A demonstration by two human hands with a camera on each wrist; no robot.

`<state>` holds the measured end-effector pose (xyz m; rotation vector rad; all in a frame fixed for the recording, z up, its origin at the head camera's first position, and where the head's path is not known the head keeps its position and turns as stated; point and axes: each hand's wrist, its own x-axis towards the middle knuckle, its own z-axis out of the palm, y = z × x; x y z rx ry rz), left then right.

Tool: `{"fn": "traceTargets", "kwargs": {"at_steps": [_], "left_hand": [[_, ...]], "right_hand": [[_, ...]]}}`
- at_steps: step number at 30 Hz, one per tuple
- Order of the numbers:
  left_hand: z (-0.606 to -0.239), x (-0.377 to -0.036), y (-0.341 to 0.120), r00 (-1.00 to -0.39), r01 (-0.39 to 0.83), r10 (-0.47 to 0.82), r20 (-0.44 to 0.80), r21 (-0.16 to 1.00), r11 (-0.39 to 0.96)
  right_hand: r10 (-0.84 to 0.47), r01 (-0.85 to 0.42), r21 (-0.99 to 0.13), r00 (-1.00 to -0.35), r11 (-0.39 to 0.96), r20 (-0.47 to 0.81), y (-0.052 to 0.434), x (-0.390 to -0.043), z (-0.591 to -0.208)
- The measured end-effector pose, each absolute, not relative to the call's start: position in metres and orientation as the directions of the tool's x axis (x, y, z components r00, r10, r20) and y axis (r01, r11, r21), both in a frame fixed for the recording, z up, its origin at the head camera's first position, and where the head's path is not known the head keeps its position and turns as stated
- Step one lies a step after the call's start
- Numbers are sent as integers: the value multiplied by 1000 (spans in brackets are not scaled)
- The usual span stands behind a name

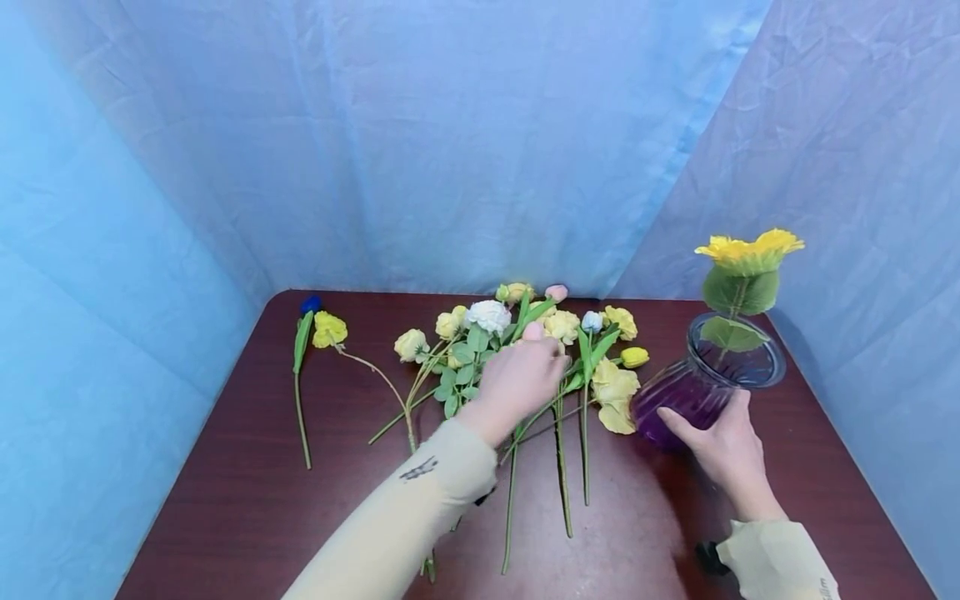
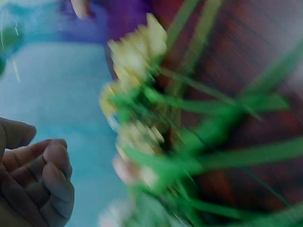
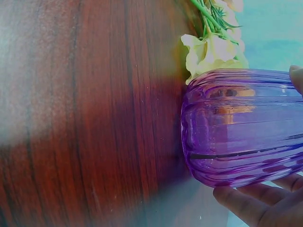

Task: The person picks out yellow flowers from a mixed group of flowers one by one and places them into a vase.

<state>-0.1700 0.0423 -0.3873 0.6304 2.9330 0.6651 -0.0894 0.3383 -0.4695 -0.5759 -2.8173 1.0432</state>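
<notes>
Vase: purple and ribbed, the vase (image 1: 675, 400) is at the worktop's (image 1: 247, 517) 3 o'clock; we cannot tell whether its base touches down.
Handling: we judge it stiff, slick, fairly weighty, breakable if glass; we favour the body over the flared rim.
Right hand: the right hand (image 1: 727, 450) grips the body, thumb opposite fingers.
Left hand: the left hand (image 1: 521, 379) is over the flower pile (image 1: 467, 357), fingers bent, thumb apart; we see nothing held.
Sunflower: the sunflower (image 1: 750, 252) rises from the vase, probably top-heavy.
Obstacles: a big yellow bloom (image 1: 615, 396) crowds the vase's 9 o'clock; crossed stems (image 1: 513, 500) could snag.
</notes>
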Motion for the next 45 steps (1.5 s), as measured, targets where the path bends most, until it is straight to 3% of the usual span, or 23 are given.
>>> {"fn": "traceTargets", "kwargs": {"at_steps": [5,10,19,28,33,38,41,45], "left_hand": [[-411,-175,-15,-979,188,202,7,404,895],[-427,-177,-65,-998,36,56,-42,383,923],[-439,-172,-117,-953,-153,-43,-300,356,922],[-460,-163,-135,-914,-273,-108,-391,395,877],[-470,-160,-141,-917,-306,-86,-390,548,779],[-474,-158,-146,-930,-340,-43,-365,810,478],[-472,-157,-149,-933,-348,-36,-359,868,353],[-466,-156,-152,-945,-321,-49,-324,888,330]], "right_hand": [[381,326,-634,-923,701,-53,340,-88,-470],[388,336,-634,-920,696,-62,343,-88,-470],[393,346,-637,-917,689,-73,342,-90,-469],[386,335,-640,-920,692,-64,340,-92,-471],[391,344,-630,-918,696,-69,339,-92,-470],[390,341,-630,-919,697,-66,338,-91,-470],[395,342,-632,-917,695,-63,337,-90,-470],[395,347,-632,-916,693,-70,338,-91,-469]]}}
